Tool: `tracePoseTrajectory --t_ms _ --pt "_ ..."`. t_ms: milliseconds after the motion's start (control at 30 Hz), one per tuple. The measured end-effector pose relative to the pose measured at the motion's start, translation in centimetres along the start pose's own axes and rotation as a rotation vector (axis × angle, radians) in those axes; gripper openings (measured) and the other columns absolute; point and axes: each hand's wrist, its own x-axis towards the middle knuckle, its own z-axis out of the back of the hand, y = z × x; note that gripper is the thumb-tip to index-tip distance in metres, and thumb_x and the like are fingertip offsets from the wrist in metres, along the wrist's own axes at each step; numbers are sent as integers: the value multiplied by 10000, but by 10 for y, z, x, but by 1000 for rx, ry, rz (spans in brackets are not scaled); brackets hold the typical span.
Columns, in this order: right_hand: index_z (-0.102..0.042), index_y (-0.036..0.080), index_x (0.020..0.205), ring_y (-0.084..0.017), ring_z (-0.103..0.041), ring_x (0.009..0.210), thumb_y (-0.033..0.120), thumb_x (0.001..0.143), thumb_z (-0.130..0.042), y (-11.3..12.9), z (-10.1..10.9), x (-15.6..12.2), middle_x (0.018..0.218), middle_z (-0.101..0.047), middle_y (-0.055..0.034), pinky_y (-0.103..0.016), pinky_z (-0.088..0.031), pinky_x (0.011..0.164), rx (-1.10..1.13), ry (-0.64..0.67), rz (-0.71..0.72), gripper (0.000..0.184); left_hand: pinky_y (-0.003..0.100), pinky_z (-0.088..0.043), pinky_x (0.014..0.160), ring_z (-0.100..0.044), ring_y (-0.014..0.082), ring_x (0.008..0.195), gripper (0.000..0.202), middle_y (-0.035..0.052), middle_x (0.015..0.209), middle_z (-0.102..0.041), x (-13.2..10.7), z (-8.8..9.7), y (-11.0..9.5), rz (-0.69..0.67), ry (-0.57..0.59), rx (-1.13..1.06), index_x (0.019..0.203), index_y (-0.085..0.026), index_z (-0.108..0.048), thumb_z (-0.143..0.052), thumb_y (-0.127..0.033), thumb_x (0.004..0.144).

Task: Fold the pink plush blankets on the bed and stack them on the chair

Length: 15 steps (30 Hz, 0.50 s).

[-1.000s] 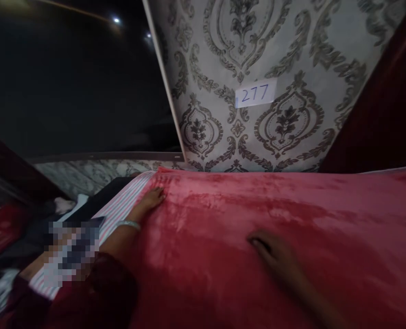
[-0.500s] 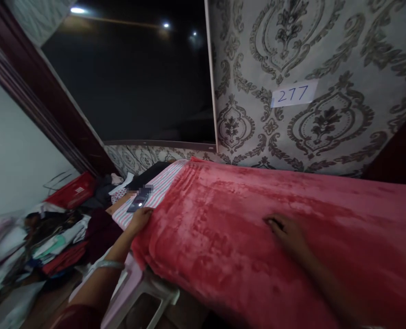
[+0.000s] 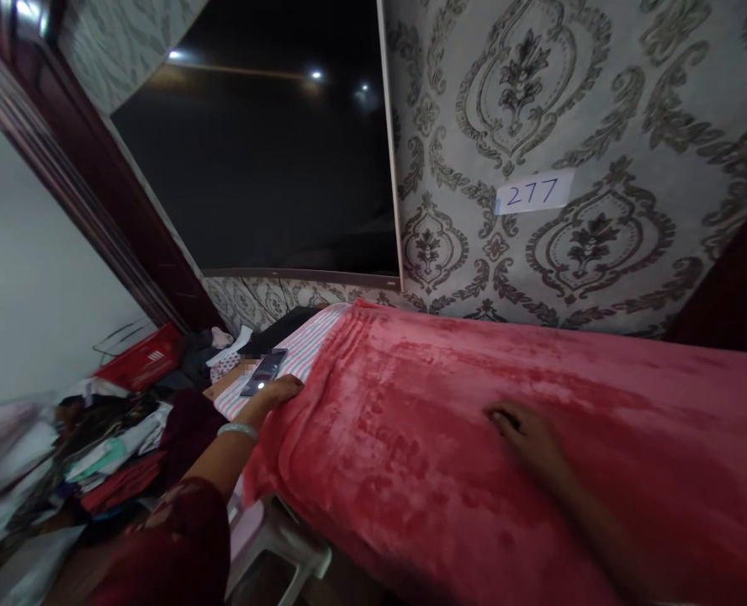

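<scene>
Left hand (image 3: pixel 283 389) perhaps pinches red blanket (image 3: pixel 411 412); right hand (image 3: pixel 520 422) loosely curled

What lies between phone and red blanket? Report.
Striped cloth shows between the phone and the red blanket in the head view, with the left hand over its near part.

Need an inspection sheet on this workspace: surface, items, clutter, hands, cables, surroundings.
Surface: striped cloth shows past the edge of the red plush blanket; what lies beneath is hidden.
Work item: blanket spread out, rumpled near its left edge.
Clutter: smartphone on the striped cloth; clothes pile at left.
Left hand: at blanket's left edge; grip unclear.
Right hand: fingers curled, at the blanket; grip unclear.
Cables: thin cords below television.
Surroundings: patterned wallpaper, "277" paper label.
</scene>
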Motion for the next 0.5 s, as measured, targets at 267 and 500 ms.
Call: tracePoseTrajectory --t_ms 267,500 --pt "-714 216 792 -253 -697 788 415 794 -459 -5 -1 1 839 -753 -90 -375 -562 739 10 15 -1 324 364 -514 830 -677 307 1021 211 144 940 -722 8 28 11 36 -210 193 900 -162 -691 -505 -182 802" --pt "-723 219 804 -254 -698 802 418 805 -458 -4 -2 0 859 -759 -92 -373 -555 745 -1 -4 1 332 500 -488 889 -663 405 1046 301 237 1038 -707 4 11 21 30 -242 205 1031 -135 -676 -472 -298 882"
